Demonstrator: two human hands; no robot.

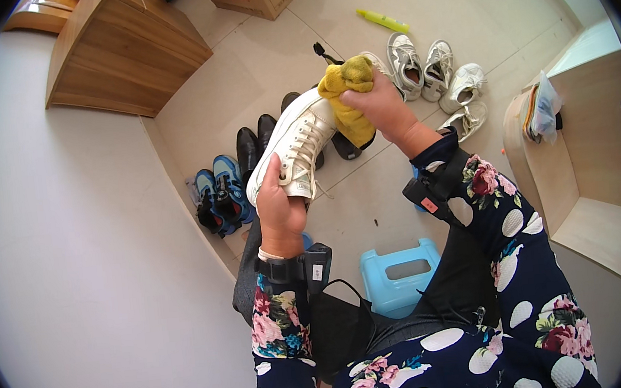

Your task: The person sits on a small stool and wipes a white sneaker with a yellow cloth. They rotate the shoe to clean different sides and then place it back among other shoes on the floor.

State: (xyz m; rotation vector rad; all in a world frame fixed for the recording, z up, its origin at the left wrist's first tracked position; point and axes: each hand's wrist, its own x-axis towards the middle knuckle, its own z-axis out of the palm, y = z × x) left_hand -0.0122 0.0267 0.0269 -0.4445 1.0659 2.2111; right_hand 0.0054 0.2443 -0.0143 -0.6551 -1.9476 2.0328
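My left hand (pixel 281 213) grips a white lace-up sneaker (pixel 300 144) at its heel end, the thumb along its side. The shoe is held up in the air with its toe pointing away from me, and a loose lace hangs at its right. A yellow cloth (pixel 350 97) is bunched in my right hand (pixel 383 105), at the toe of the sneaker. The cloth and fingers hide the tip of the toe. Whether the cloth presses on the shoe or only hangs beside it, I cannot tell.
Blue sneakers (pixel 226 191) and black leather shoes (pixel 248 146) stand along the left wall. Grey-white sneakers (pixel 404 61) and white shoes (pixel 463 86) are at the right, near a yellow-green tube (pixel 383 20). A blue plastic stool (pixel 403 283) stands before me. Wooden shelving (pixel 561 181) borders the right.
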